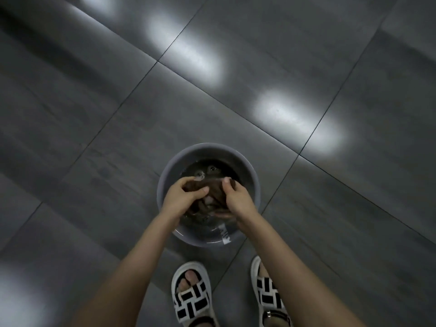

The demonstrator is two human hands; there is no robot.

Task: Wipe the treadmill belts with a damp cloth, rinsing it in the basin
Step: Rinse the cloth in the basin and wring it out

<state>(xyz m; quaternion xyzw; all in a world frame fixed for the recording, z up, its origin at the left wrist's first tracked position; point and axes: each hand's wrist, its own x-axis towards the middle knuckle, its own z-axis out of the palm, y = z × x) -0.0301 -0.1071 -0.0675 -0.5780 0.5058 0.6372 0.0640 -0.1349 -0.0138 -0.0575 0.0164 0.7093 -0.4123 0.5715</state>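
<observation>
Your left hand (182, 197) and right hand (238, 199) grip the soaked brown cloth (207, 187) over the basin (169, 171), fingers curled round it; limp, heavy, dripping, so hold its bunched ends

Both hands (207, 197) around cloth (212, 186) over basin (207, 149)

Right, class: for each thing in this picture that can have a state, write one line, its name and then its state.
Basin: upright on the floor, partly filled.
Water: dark, rippled, with bubbles.
Cloth: bunched, wet-looking, held over the water.
Left hand: curled round the cloth.
Right hand: curled round the cloth.
Sandals: worn, standing on the floor beside the basin.
</observation>
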